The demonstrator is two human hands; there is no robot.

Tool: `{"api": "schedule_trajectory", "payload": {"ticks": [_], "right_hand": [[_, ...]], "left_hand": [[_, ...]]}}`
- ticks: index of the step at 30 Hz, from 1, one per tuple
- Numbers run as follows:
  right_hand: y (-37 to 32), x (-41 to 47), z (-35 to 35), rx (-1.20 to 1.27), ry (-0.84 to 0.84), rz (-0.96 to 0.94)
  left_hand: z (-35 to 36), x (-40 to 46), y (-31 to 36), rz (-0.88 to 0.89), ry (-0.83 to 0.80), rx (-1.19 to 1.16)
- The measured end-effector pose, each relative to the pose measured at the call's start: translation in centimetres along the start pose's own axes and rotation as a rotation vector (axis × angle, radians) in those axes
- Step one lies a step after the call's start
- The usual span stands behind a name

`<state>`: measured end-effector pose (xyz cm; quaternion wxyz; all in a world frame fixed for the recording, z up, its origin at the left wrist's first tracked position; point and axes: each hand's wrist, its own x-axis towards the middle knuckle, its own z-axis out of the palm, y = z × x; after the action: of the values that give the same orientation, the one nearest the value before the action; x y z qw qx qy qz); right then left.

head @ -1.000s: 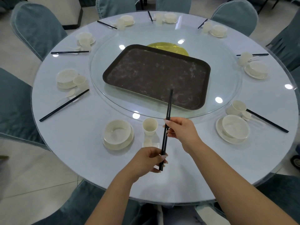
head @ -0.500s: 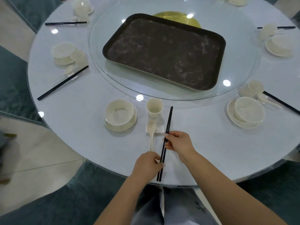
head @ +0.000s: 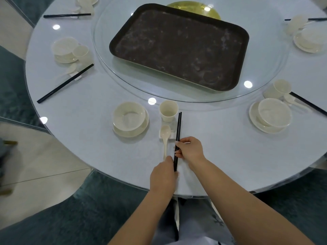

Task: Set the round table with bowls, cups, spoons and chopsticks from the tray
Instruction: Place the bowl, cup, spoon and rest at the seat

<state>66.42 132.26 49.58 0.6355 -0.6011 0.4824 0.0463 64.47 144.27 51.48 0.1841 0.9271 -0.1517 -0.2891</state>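
Your right hand (head: pixel 190 149) pinches a pair of slim black chopsticks (head: pixel 178 137) partway along their length, fingertips curled against the smooth lacquer-dark sticks, while your left hand (head: pixel 163 175) closes loosely round their near ends, just below and to the left of your right. Both sticks lie side by side, running straight away from your hands toward the glass turntable (head: pixel 261 82), with their far tips just beside a small cream cup (head: pixel 168 110) with a round mouth and plain matte walls. Immediately left of your right hand's fingertips, a pale plastic spoon (head: pixel 165 138) lies parallel to the chopsticks, its oval scoop resting on a little white rectangular rest (head: pixel 170 137) and its thin handle reaching back to touch your left hand's knuckles. Further left of both hands, a shallow round cream bowl (head: pixel 130 116) sits on a matching saucer (head: pixel 141 129). All of this rests on the round table (head: pixel 88 121), whose pale blue-white top looks glossy. Beyond your hands, on the clear turntable, sits a dark brown rectangular tray (head: pixel 179 45) with rounded corners and a scuffed, mottled surface. Well to the right of your right hand, another bowl setting (head: pixel 274 113) stands near the table's edge.
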Motion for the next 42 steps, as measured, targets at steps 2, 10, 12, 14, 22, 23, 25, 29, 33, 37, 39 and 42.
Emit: {"api": "schedule_trajectory", "payload": {"ticks": [2, 10, 12, 14, 22, 23, 25, 29, 33, 37, 39, 42], "right_hand": [[0.1, 0.1, 0.0, -0.022, 0.005, -0.003], [-0.2, 0.2, 0.5, -0.119, 0.02, -0.042], [-0.2, 0.2, 0.6, -0.116, 0.024, -0.047], [-0.2, 0.2, 0.6, -0.118, 0.026, -0.049], [-0.2, -0.1, 0.5, -0.144, 0.002, -0.066], [-0.2, -0.1, 0.5, -0.152, 0.005, -0.071], [-0.3, -0.1, 0.5, -0.171, 0.008, -0.085], [-0.4, 0.0, 0.5, -0.181, -0.003, -0.093], [-0.5, 0.1, 0.5, -0.176, -0.001, -0.089], [-0.6, 0.0, 0.4, -0.156, -0.002, -0.068], [-0.8, 0.0, 0.0, -0.153, 0.019, -0.062], [-1.8, 0.6, -0.7, -0.131, 0.102, -0.102]], "left_hand": [[0.1, 0.0, 0.1, 0.008, 0.001, 0.014], [0.1, 0.1, 0.0, 0.004, 0.001, 0.006], [0.1, 0.3, 0.0, -0.001, -0.004, 0.001], [0.1, 0.4, 0.0, -0.008, -0.008, -0.002], [0.1, 0.6, -0.1, -0.021, -0.009, -0.001], [0.1, 0.6, -0.1, -0.024, -0.01, -0.001], [0.1, 0.7, -0.1, -0.027, -0.01, 0.001], [0.1, 0.8, -0.2, -0.03, -0.009, 0.011], [0.1, 0.9, -0.1, -0.031, 0.001, 0.012], [-0.1, 0.8, -0.1, -0.029, 0.003, 0.011], [-0.6, 0.7, -0.2, -0.026, 0.023, -0.009], [-2.2, 1.2, -0.4, -0.019, 0.133, -0.095]]}}
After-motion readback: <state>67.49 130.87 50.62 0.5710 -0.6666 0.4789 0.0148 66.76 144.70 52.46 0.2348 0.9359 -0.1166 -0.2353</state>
